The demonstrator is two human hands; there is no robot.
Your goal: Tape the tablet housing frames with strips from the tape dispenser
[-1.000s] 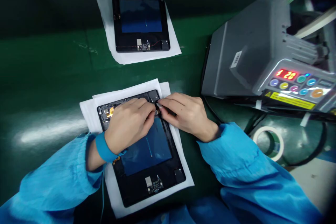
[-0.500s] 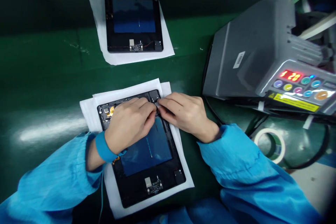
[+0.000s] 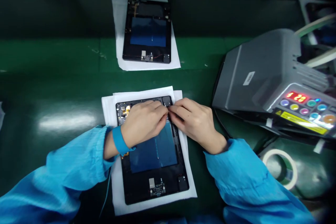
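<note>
An opened tablet [image 3: 143,185] lies on white sheets [image 3: 193,185], its blue battery panel and small circuit board showing. Over its upper part is my left hand [image 3: 147,120], fingers curled and pinched close to the tablet's top right corner. A blue wrist strap [image 3: 120,140] with a cord circles that wrist. My right hand [image 3: 193,120] comes from the right, thumb and fingers pinched together at the same corner, nearly meeting the left fingertips. Whatever sits between the fingers is too small and too covered to make out.
A second opened tablet [image 3: 147,50] lies on white sheets farther back on the green bench [image 3: 65,80]. To the right stands a grey machine [image 3: 252,66] with lit digits and coloured buttons. A roll of tape [image 3: 293,168] and black cables are below it.
The camera view has shifted, so everything appears lower and farther right. Both hands remain pinched at the same corner of the tablet.
</note>
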